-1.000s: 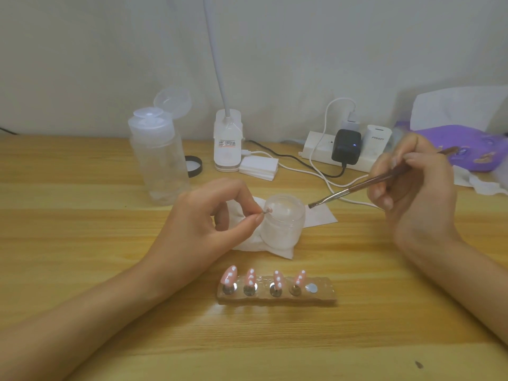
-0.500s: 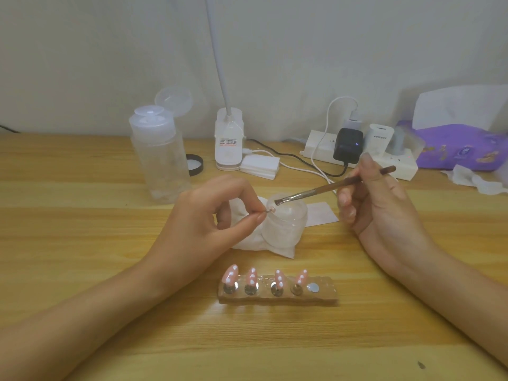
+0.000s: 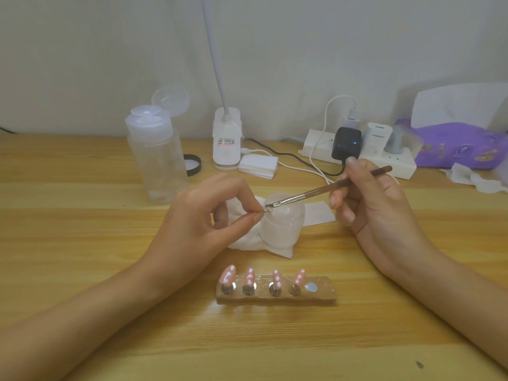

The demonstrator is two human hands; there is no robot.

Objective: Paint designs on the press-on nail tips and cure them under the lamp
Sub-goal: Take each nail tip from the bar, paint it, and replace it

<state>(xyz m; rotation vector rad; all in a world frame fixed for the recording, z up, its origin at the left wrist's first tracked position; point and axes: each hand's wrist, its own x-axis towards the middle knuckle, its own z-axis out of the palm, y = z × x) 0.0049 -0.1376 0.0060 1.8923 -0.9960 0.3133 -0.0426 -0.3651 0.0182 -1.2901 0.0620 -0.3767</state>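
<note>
Pinching tip (image 3: 267,211) in left hand (image 3: 203,215), gripping brush (image 3: 316,192) in right hand (image 3: 376,204), slanting it down-left, pretty much touching tip.

1. At the left rim of the jar (image 3: 283,226), the nail tip (image 3: 268,211) pinched in the fingers (image 3: 242,222) of your left hand (image 3: 198,224) is too small to show its design.
2. Behind the jar, the neck of the lamp (image 3: 226,138) leaves the top edge; its label is a blur.
3. Left of the jar, your left hand hides part of the tissue (image 3: 275,250).
</note>
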